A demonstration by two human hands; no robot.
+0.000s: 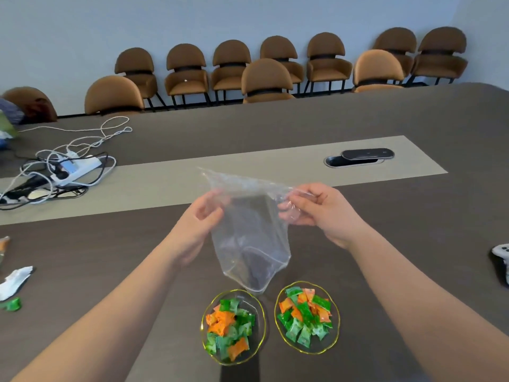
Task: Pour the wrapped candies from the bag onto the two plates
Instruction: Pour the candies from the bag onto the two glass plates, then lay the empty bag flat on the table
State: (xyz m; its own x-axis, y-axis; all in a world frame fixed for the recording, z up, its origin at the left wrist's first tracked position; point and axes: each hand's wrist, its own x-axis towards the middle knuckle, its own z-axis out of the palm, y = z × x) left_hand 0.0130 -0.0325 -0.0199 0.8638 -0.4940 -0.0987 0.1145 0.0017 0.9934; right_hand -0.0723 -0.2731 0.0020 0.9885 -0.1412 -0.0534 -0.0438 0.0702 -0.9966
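Observation:
A clear plastic bag [249,244] hangs in the air above the table with no candy visible inside it. My left hand [202,216] grips its upper left edge and my right hand [316,209] pinches its upper right corner. Below the bag stand two clear glass plates with yellow rims. The left plate [260,312] holds a heap of green and orange wrapped candies [228,329]. The right plate [334,337] holds a similar heap of candies [305,315]. The bag's lower end hangs just above the left plate's far rim.
A white power strip [77,168] with tangled cables lies at the far left. A torn white wrapper [15,279] and a green scrap [12,304] lie at the left edge. A black cable port [358,158] sits mid-table, a white device [502,257] at the right edge. Brown chairs line the wall.

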